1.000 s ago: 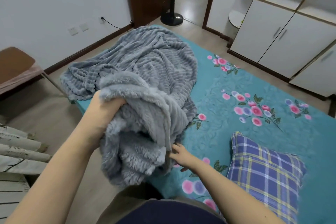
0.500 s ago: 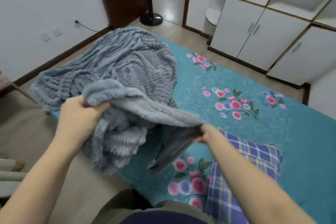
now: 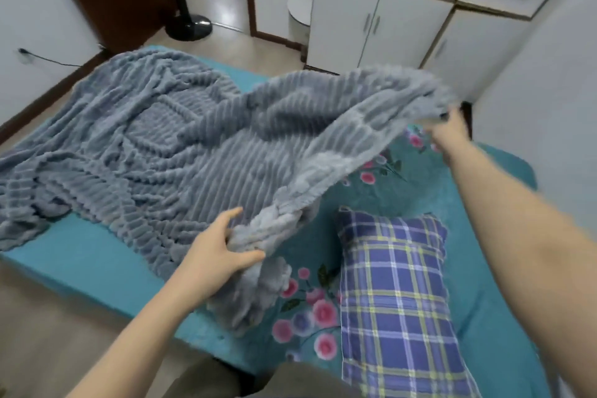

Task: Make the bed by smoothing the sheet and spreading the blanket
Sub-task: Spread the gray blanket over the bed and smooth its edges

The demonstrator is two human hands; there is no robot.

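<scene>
Currently, grey ribbed fleece blanket [image 3: 181,152] across teal floral sheet [image 3: 403,194] toward 10 o'clock, left hand [image 3: 223,250] gripping its bunched edge at 6 o'clock, right hand [image 3: 451,130], blurred, holding its lifted corner at 2 o'clock

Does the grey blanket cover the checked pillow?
No, the pillow lies bare on the sheet, right of the blanket edge that the left hand holds.

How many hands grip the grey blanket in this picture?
2. The left hand grips the blanket beside the plaid pillow; the right hand holds its raised edge above the floral sheet.
</scene>
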